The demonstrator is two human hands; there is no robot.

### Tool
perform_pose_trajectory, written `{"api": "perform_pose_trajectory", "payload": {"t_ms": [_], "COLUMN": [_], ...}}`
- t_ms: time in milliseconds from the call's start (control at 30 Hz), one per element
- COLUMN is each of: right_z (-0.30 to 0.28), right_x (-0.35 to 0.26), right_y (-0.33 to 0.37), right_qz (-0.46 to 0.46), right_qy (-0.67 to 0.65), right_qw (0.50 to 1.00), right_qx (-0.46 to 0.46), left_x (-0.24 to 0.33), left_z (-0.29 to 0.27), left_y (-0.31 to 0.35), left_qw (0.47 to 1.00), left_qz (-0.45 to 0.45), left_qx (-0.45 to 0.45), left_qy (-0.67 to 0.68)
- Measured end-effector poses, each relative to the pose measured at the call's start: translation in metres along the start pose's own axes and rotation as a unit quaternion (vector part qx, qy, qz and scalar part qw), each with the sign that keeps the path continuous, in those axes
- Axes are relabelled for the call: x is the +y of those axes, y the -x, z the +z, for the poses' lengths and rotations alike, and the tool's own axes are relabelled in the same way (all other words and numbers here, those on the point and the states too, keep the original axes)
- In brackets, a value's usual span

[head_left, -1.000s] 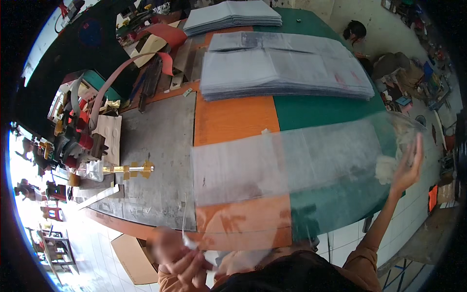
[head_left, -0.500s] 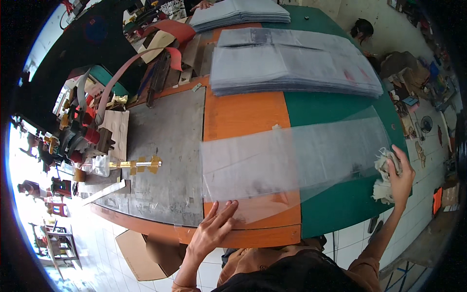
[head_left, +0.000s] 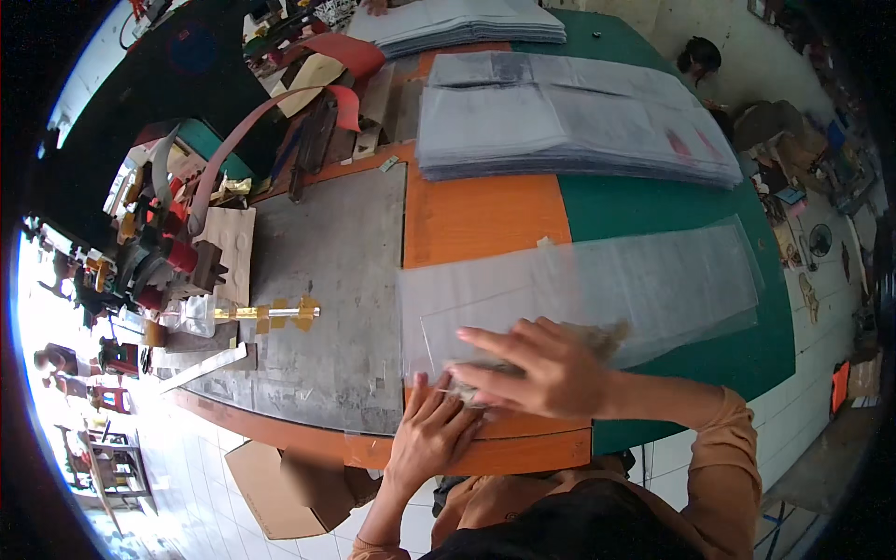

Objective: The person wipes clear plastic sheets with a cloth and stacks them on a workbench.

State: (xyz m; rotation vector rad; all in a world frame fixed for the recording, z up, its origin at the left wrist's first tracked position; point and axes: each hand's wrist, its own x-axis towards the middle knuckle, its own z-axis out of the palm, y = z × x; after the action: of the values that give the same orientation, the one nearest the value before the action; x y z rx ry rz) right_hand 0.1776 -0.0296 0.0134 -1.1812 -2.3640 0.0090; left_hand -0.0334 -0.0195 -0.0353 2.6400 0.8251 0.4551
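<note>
A long clear plastic sheet (head_left: 653, 280) lies across the orange and green parts of the table in front of me. My left hand (head_left: 434, 431) rests on its near left corner, fingers stretched out flat. Beside it, my right hand (head_left: 555, 373) presses a pale, frayed rag (head_left: 609, 341) down on the sheet's near left part. The right palm and fingers cover much of the rag, and a bit of it shows by the left fingertips.
Beyond the sheet is a thick stack of clear plastic sheets (head_left: 504, 126), with another stack (head_left: 457, 23) farther back near another person's hand (head_left: 376, 7). A machine (head_left: 159, 252) stands left of the grey metal plate (head_left: 336, 233). A cardboard box (head_left: 271, 490) sits below the table edge.
My right hand has swept the rag leftward from the sheet's right end to beside my left hand. My left hand stays at the near left corner. The view has shifted slightly.
</note>
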Motion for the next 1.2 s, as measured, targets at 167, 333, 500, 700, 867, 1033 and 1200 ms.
{"api": "perform_pose_trajectory", "payload": {"t_ms": [167,333,500,700,867,1033,1200], "right_z": [0.049,0.053,0.052,0.047,0.006,-0.034,-0.059], "right_x": [-0.010,-0.006,-0.005,0.020,0.069,0.114,0.149], "right_y": [0.012,0.015,0.014,0.030,0.069,0.118,0.148], "right_qz": [0.078,0.082,0.111,0.116,0.244,0.379,0.496], "right_qy": [0.030,0.054,0.049,0.090,0.155,0.282,0.332], "right_qw": [0.993,0.993,0.990,0.989,0.957,0.881,0.801], "right_qx": [-0.078,-0.064,-0.067,-0.004,0.006,0.029,0.044], "left_x": [-0.001,-0.001,0.001,0.000,0.008,0.010,0.010], "left_z": [0.000,0.005,0.002,0.001,-0.010,-0.004,-0.006], "left_y": [0.003,0.006,-0.001,-0.001,0.000,-0.002,-0.003], "left_qw": [0.998,0.994,0.994,0.988,0.989,0.991,0.990], "left_qz": [-0.055,-0.037,-0.057,-0.062,-0.109,-0.102,-0.107], "left_qx": [-0.013,-0.010,-0.017,-0.032,-0.034,-0.028,-0.029], "left_qy": [-0.041,-0.100,-0.097,-0.136,-0.091,-0.083,-0.091]}}
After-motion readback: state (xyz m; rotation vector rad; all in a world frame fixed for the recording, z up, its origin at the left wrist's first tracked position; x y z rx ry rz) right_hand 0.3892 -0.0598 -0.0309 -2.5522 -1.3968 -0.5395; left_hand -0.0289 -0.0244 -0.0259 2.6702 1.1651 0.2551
